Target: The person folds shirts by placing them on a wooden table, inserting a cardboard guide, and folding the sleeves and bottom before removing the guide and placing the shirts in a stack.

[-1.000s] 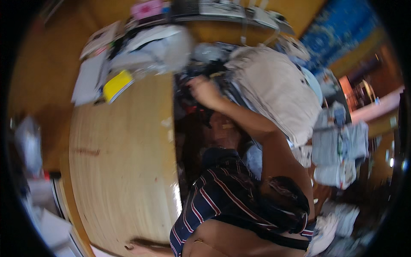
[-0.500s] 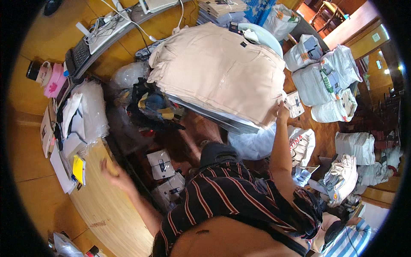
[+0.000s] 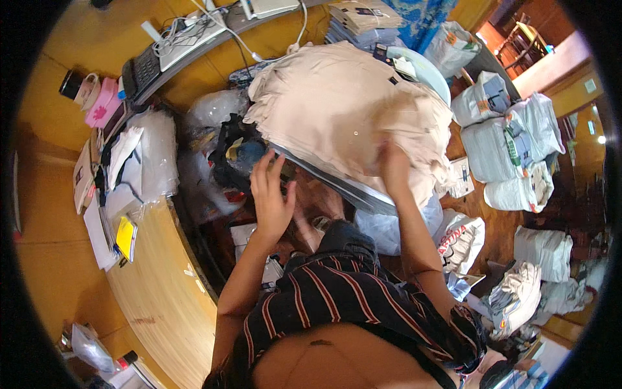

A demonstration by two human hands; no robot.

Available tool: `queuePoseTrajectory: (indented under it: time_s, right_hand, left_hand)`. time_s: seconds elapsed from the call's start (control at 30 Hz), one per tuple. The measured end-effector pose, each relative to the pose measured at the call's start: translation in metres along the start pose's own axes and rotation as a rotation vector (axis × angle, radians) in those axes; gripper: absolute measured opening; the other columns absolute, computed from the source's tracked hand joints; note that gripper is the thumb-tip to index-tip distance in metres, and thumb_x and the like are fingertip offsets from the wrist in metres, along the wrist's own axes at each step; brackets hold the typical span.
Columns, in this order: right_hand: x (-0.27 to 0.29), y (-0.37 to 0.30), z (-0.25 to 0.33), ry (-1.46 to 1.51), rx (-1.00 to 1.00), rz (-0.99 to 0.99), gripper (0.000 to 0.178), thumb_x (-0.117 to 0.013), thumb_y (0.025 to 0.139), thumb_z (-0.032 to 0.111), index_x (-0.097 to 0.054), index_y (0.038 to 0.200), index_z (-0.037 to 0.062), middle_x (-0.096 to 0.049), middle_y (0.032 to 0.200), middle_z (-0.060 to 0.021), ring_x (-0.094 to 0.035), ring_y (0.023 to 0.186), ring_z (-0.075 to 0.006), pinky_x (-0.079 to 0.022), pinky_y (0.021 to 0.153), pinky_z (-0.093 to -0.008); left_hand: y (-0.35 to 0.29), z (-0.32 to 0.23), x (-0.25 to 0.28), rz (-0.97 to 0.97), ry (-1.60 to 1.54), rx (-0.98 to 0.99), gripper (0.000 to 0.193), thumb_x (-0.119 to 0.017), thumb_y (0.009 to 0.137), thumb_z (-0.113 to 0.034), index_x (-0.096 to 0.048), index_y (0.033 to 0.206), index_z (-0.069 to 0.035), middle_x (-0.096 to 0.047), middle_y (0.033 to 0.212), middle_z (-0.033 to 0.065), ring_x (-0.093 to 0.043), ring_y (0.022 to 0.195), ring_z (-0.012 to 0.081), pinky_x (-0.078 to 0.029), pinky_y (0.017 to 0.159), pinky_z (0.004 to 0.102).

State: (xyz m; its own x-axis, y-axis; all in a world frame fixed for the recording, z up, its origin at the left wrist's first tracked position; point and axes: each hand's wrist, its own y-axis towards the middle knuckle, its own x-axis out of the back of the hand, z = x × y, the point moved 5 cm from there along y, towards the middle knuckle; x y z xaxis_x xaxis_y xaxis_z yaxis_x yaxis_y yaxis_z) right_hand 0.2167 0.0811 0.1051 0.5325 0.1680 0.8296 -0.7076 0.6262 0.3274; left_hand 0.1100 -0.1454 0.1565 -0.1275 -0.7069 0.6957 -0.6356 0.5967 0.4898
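A thick stack of beige folded cloth point(image 3: 343, 110) lies on a low grey board point(image 3: 337, 185) in front of me. My right hand point(image 3: 393, 162) rests on the near right part of the stack, fingers pressed into the fabric. My left hand point(image 3: 270, 198) hovers open in the air to the left of the board's near edge, fingers spread, holding nothing. A dark bundle with blue and yellow cloth point(image 3: 243, 155) sits just beyond my left hand.
A curved wooden counter point(image 3: 152, 292) runs along my left with papers, plastic sleeves point(image 3: 146, 162) and a yellow booklet point(image 3: 126, 236). Packed white sacks point(image 3: 505, 139) and bundles stand on the floor to the right. A shelf with a calculator and cables point(image 3: 175, 39) lies behind.
My view has swung toward the stack. My left hand has come up from the counter side toward the board, and my right hand has moved from the stack's right edge onto its top.
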Motion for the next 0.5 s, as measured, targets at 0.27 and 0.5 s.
queuePoseTrajectory:
  time_s: [0.27,0.5]
  right_hand:
    - [0.083,0.007,0.163,0.838,0.658,0.485,0.01,-0.054,0.071,0.002,-0.048,0.078,0.0035,-0.052,0.069,-0.0069,-0.054,0.063,-0.0208,-0.045,0.061,-0.0286]
    - [0.113,0.079,0.227,1.751,0.469,0.276,0.021,-0.056,0.08,0.017,-0.043,0.09,0.0039,-0.047,0.084,-0.0039,-0.048,0.07,-0.008,-0.042,0.062,-0.0201]
  left_hand:
    - [0.043,-0.039,0.046,0.075,0.023,-0.296,0.074,-0.07,0.053,-0.006,-0.04,0.12,-0.016,-0.029,0.13,0.0147,-0.026,0.12,0.0351,-0.023,0.096,0.0437]
    - [0.097,-0.045,0.15,0.092,-0.232,0.063,0.024,-0.063,0.065,-0.006,-0.056,0.087,0.002,-0.057,0.077,0.0037,-0.051,0.074,0.0088,-0.042,0.067,0.0246]
